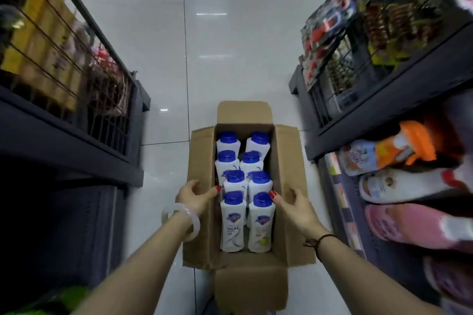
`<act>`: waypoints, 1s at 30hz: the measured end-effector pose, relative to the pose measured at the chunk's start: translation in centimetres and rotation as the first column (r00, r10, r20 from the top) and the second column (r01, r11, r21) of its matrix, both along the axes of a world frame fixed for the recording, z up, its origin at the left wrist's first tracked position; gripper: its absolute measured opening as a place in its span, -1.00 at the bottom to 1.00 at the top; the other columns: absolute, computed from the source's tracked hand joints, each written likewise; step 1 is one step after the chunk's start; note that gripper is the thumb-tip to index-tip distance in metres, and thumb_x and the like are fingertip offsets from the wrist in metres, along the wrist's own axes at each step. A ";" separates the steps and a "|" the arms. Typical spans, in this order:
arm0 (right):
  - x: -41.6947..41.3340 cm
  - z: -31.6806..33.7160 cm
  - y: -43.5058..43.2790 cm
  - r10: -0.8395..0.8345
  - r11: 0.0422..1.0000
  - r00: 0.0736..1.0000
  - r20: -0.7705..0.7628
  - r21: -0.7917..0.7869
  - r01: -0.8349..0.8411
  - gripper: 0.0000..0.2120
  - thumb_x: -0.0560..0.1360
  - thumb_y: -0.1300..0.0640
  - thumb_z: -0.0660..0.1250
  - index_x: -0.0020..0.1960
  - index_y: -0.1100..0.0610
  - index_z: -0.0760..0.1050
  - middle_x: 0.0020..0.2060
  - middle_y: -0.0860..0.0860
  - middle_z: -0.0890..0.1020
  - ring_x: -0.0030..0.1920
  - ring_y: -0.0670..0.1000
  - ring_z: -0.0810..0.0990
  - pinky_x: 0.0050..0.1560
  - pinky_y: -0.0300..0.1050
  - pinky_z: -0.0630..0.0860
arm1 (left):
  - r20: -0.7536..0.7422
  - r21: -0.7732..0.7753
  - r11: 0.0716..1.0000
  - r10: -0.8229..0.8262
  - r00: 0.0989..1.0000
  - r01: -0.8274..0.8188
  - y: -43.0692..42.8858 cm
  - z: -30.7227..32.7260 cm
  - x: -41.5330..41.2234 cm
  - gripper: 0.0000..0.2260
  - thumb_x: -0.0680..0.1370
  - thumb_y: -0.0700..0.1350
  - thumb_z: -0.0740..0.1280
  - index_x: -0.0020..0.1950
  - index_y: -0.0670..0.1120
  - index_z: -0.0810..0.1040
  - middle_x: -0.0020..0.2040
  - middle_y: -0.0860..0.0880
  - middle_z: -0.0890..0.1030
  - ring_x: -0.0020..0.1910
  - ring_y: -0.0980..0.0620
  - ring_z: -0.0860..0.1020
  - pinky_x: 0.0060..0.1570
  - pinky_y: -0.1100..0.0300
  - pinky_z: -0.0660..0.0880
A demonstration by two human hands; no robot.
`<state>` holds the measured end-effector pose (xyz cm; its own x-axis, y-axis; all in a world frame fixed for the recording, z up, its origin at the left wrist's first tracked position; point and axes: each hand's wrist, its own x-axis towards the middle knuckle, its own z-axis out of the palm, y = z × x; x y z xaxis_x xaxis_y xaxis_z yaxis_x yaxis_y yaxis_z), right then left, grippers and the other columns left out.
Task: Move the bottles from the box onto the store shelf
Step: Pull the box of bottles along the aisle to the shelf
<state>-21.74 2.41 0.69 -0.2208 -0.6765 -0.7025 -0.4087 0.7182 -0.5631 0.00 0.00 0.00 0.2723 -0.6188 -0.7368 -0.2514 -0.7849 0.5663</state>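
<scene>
An open cardboard box (286, 186) stands on the aisle floor below me, its flaps spread out. Inside stand several white bottles (233, 225) with blue caps, in two rows. My left hand (195, 195) hovers over the box's left wall, fingers apart, the thumb tip near the left row. My right hand (291, 203) reaches in from the right, fingers spread, with one fingertip touching the blue cap of the nearest right bottle (261, 225). Neither hand is closed around a bottle.
Dark shelving (384, 120) lines the right side, with pink, white and orange bottles (409, 186) lying on the lower shelf (343, 186). A wire-fronted shelf unit (76, 71) with packaged goods stands on the left. The white tiled floor (230, 46) runs ahead.
</scene>
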 end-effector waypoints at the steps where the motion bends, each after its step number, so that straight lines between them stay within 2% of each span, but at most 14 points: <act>1: 0.0 -0.9 -0.1 -0.022 1.000 1.000 0.005 -0.014 0.022 -0.26 0.48 -0.07 0.34 0.50 0.21 0.11 0.47 0.13 0.29 0.45 0.12 0.29 0.33 -0.07 0.31 | 0.004 -0.010 1.000 0.014 1.000 -0.014 -0.1 -1.0 -0.1 -0.37 0.43 -0.01 0.43 0.44 -0.07 0.28 0.41 -0.12 0.39 0.36 -0.17 0.37 0.31 -0.11 0.36; 3: -0.4 -3.3 -0.3 -0.052 0.998 0.999 0.015 -0.036 0.053 -0.25 0.48 -0.05 0.34 0.51 0.17 0.07 0.49 0.10 0.24 0.46 0.10 0.27 0.31 -0.09 0.31 | 0.000 -0.041 0.999 0.031 1.000 -0.031 -0.4 -2.9 -0.4 -0.35 0.44 0.00 0.42 0.46 -0.05 0.24 0.44 -0.10 0.36 0.39 -0.17 0.34 0.31 -0.11 0.33; 6: -0.6 -6.0 -0.4 -0.068 0.996 0.998 0.003 -0.064 0.068 -0.19 0.47 -0.07 0.35 0.54 0.11 -0.02 0.54 0.04 0.11 0.51 0.07 0.15 0.42 -0.02 0.24 | -0.040 -0.066 0.996 0.056 0.998 -0.058 -0.4 -5.4 -1.1 -0.32 0.44 0.00 0.41 0.49 -0.01 0.20 0.46 -0.08 0.31 0.42 -0.17 0.30 0.33 -0.10 0.31; 8: -0.7 -7.4 -0.5 -0.106 0.991 0.994 0.027 -0.085 0.108 -0.19 0.48 -0.06 0.34 0.54 0.08 -0.05 0.54 0.02 0.10 0.51 0.06 0.16 0.41 -0.03 0.26 | -0.059 -0.082 0.993 0.074 0.995 -0.079 -0.3 -6.6 -1.5 -0.31 0.44 0.01 0.40 0.50 0.02 0.16 0.47 -0.06 0.30 0.42 -0.17 0.30 0.34 -0.10 0.31; 10: -0.5 -8.3 -0.5 -0.144 0.983 0.987 0.073 -0.105 0.151 -0.25 0.51 -0.01 0.31 0.54 0.07 -0.03 0.53 0.01 0.15 0.48 0.05 0.22 0.26 -0.16 0.35 | -0.080 -0.105 0.989 0.093 0.992 -0.101 -0.2 -7.8 -1.8 -0.32 0.45 0.01 0.39 0.50 0.05 0.16 0.46 -0.05 0.32 0.41 -0.17 0.32 0.31 -0.10 0.33; 13: -0.2 -9.1 -0.2 -0.219 0.961 0.967 0.133 -0.140 0.237 -0.34 0.54 0.05 0.27 0.54 0.06 0.02 0.51 0.00 0.20 0.45 0.03 0.28 0.06 -0.28 0.35 | -0.088 -0.144 0.980 0.122 0.989 -0.134 -0.1 -8.9 -2.2 -0.42 0.50 -0.02 0.34 0.49 0.05 0.20 0.44 -0.04 0.37 0.38 -0.15 0.36 0.29 -0.06 0.36; 19: 0.2 -10.3 0.2 -0.284 0.919 0.948 0.144 -0.240 0.312 -0.46 0.56 0.10 0.23 0.50 0.06 0.16 0.45 0.01 0.34 0.40 0.02 0.35 0.08 -0.26 0.38 | -0.050 -0.230 0.966 0.111 0.993 -0.120 -0.3 -9.5 -2.4 -0.53 0.56 -0.20 0.24 0.46 0.01 0.26 0.41 -0.04 0.41 0.38 -0.13 0.37 0.30 -0.03 0.36; 25: 0.3 -10.8 0.0 -0.303 0.902 0.944 0.131 -0.279 0.329 -0.51 0.56 0.11 0.23 0.47 0.10 0.26 0.40 0.01 0.42 0.35 -0.02 0.40 0.04 -0.30 0.41 | -0.053 -0.261 0.955 0.130 0.990 -0.139 -0.4 -9.5 -2.5 -0.59 0.57 -0.23 0.22 0.42 -0.04 0.35 0.35 -0.05 0.48 0.33 -0.13 0.43 0.24 0.00 0.41; 27: 0.3 -11.1 0.0 -0.295 0.905 0.949 0.109 -0.287 0.315 -0.54 0.57 0.11 0.22 0.45 0.12 0.29 0.36 0.01 0.46 0.30 -0.06 0.43 -0.02 -0.39 0.42 | -0.046 -0.259 0.955 0.141 0.989 -0.148 -0.4 -9.4 -2.6 -0.62 0.58 -0.23 0.20 0.40 -0.05 0.37 0.32 -0.06 0.50 0.30 -0.14 0.45 0.22 0.01 0.42; 30: 0.0 -11.8 0.0 -0.259 0.921 0.965 0.039 -0.291 0.259 -0.62 0.59 0.10 0.19 0.38 0.16 0.39 0.27 0.07 0.55 0.22 0.01 0.54 -0.25 -0.47 0.50 | -0.028 -0.261 0.956 0.128 0.991 -0.131 -0.5 -9.3 -2.5 -0.63 0.59 -0.23 0.19 0.39 -0.06 0.39 0.29 -0.07 0.52 0.27 -0.14 0.48 0.20 0.04 0.43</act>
